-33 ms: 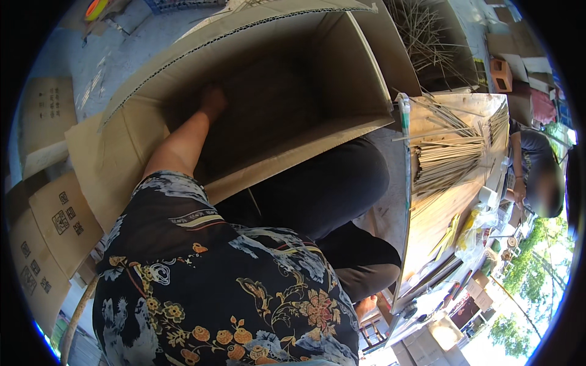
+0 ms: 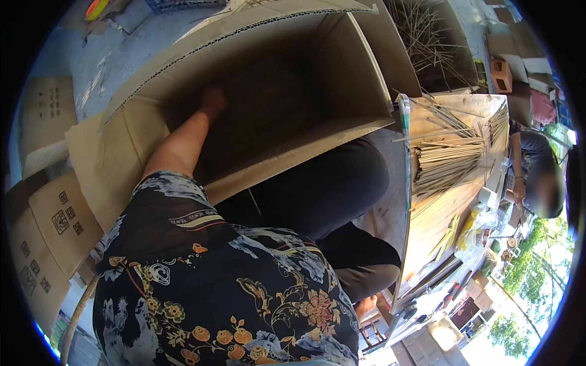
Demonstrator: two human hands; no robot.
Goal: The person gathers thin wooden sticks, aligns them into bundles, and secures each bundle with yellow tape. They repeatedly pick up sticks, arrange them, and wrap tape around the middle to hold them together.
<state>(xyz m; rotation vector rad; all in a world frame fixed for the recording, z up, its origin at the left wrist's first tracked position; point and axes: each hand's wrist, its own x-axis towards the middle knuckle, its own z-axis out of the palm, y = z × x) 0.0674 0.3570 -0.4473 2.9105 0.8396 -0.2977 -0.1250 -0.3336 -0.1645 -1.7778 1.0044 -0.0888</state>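
My left arm reaches down into a deep, open cardboard box in front of me. Deep shadow covers my left hand, low inside the box near its left end. Its fingers cannot be made out, nor anything they may hold. The dark interior shows no distinct contents. One flap folds outward beside my forearm, and the long far flap stands up. My right hand does not show; a small patch of bare skin below my dark-trousered leg is too little to identify.
To the right, a wooden table bears bundled thin sticks and plastic bags. Behind it is a person. Another box of loose sticks stands beyond my box. Printed cartons stand at left.
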